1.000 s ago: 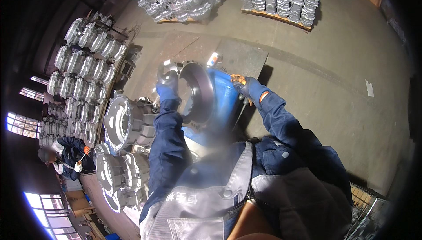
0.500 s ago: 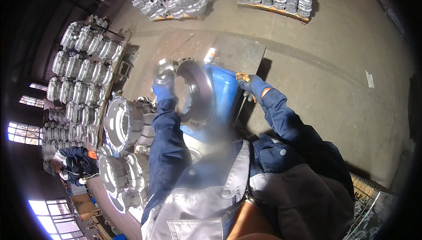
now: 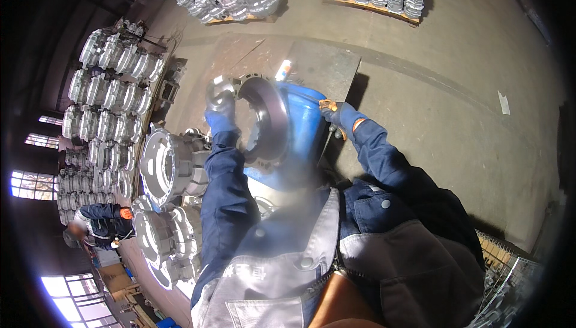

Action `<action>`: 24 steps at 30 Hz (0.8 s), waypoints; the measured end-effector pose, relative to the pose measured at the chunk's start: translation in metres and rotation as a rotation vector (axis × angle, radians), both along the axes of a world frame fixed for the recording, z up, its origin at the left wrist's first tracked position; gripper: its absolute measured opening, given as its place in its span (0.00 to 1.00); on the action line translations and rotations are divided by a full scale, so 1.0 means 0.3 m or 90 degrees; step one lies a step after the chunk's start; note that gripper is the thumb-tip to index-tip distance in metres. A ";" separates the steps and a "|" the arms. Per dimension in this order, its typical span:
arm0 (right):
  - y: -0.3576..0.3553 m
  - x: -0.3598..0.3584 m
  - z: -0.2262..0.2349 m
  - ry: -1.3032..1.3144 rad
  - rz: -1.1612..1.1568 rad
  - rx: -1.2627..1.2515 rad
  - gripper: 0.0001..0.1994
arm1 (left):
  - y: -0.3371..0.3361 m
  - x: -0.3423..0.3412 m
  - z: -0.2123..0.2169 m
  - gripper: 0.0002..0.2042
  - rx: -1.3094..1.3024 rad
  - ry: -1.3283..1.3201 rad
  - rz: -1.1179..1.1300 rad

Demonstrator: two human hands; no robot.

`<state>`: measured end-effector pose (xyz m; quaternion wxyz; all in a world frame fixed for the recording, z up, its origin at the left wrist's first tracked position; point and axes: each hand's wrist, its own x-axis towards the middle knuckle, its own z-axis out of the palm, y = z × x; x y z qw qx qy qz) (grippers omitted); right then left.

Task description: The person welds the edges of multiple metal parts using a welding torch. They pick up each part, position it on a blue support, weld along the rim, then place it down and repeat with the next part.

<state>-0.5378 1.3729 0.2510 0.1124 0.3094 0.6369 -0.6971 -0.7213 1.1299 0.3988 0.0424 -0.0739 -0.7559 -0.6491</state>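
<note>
Right, from my seat at the far end of the feed, what I read first is which side the work lies on. The big ring-shaped housing (image 3: 277,119) sits between my two hands, over to the right of the left hand (image 3: 221,107) and slightly nearer the body than it. Its longest visible stretch runs from the far side of the view toward my chest, curving like a C, with the hollow facing left.

The left hand is clearly the nearer one. It is up at the far left edge of the housing and looks to be touching it — though glove and bright metal merge in the glare there, so I can't tell whether the fingers are closed around it. The right hand (image 3: 338,117) is farther off, with the blue container (image 3: 304,115) between it and the housing. Its fingers are bent at that container's right edge; I can't tell whether they grasp anything, or whether they touch the rim.

Beyond the housing, I have a white and orange can (image 3: 284,70) on the dark worktop (image 3: 327,64). To the left of my left sleeve (image 3: 227,175) stand pale metal castings (image 3: 188,163) — just beside that forearm, so I count the left as the tighter side and the right as the roomier one.
</note>
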 end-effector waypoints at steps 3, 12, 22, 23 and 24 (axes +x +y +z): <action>-0.006 0.000 0.034 -0.081 0.057 0.048 0.29 | 0.001 0.012 0.001 0.27 -0.142 0.048 0.045; 0.007 0.024 0.068 -0.051 0.027 0.042 0.29 | 0.018 0.056 0.043 0.28 -0.134 -0.005 0.061; 0.016 -0.039 -0.181 0.016 0.054 -0.008 0.21 | 0.016 0.029 0.033 0.28 -0.179 0.011 0.071; 0.023 -0.061 -0.223 0.044 0.045 -0.028 0.20 | 0.011 0.020 0.024 0.28 -0.186 -0.013 0.078; 0.031 -0.087 -0.258 0.097 0.007 -0.106 0.20 | 0.003 0.010 0.012 0.28 -0.187 -0.006 0.077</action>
